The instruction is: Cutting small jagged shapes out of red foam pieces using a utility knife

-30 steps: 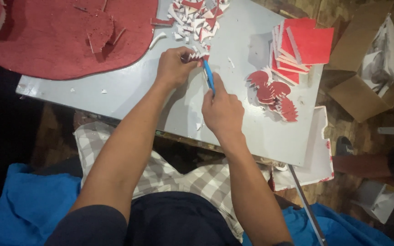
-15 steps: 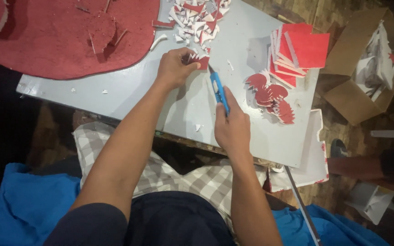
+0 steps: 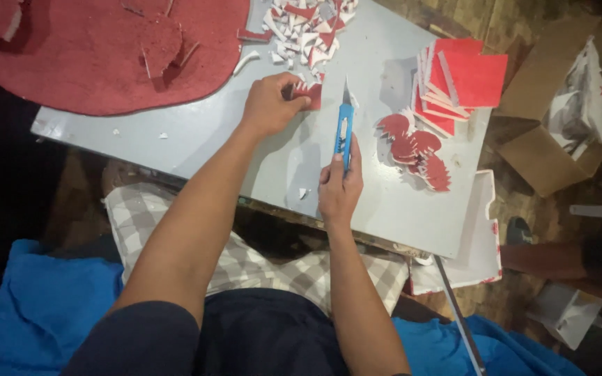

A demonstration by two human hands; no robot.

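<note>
So the person's right hand [image 3: 339,191] is wrapped around a blue utility knife [image 3: 343,132], fingers closed on the handle with the forefinger laid along the top, blade end pointing toward the far edge of the grey table [image 3: 210,139]. The hand sits around the middle of the table, closer to the near edge, and the blade tip is just beside the small red piece [image 3: 309,94] without clearly touching it. The left hand [image 3: 269,104] is pinching that red piece between thumb and fingertips, pressing it down on the table surface a bit toward the far side. Right behind it, up at the far edge, there's a heap of red and white offcuts [image 3: 301,24]. Over toward the right edge sits a stack of red square sheets [image 3: 465,80], and just in front of that a little pile of cut red shapes [image 3: 416,150] with scalloped edges. A big red foam sheet [image 3: 106,49] covers the far left corner. A cardboard box [image 3: 559,111] sits on the floor off the right edge
</note>
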